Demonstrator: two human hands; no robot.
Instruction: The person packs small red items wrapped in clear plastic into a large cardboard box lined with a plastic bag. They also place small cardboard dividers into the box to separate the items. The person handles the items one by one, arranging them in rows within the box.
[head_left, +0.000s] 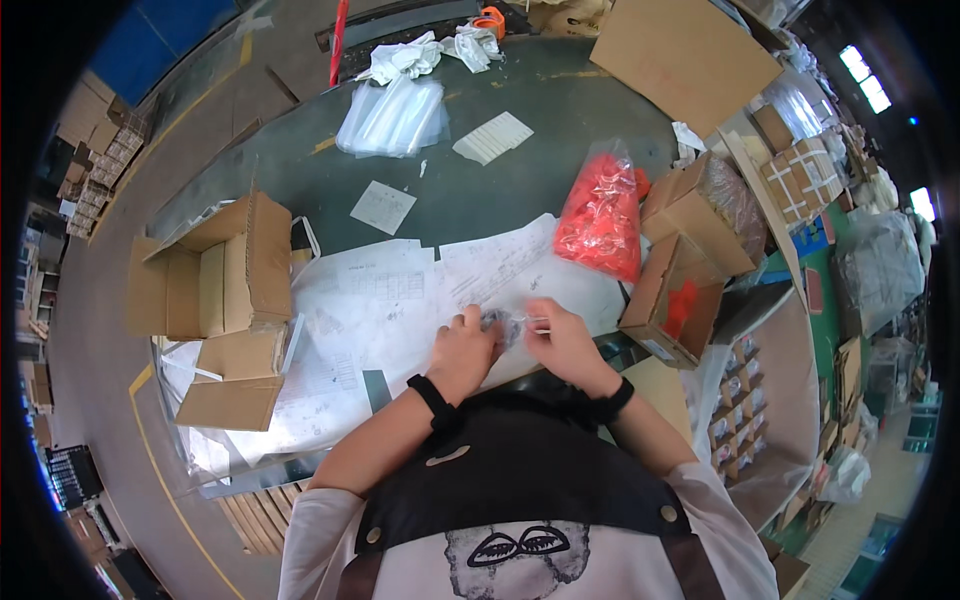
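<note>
Close in front of my body, a small clear plastic bag is held between my two hands, above white printed sheets on the table. Inside it seems to be something greyish, too small to make out. The fingers of my left hand are curled round the bag's left side. My right hand pinches its right edge with thumb and fingers. Beyond my right hand stands a large clear bag full of red-orange pieces. Beside that bag, an open cardboard box has a few similar red pieces inside.
An open carton stands on the left. Farther back lie flat clear bags, a white label sheet, a paper slip and an orange tape roll. On the right, a divided carton sits low beside the table.
</note>
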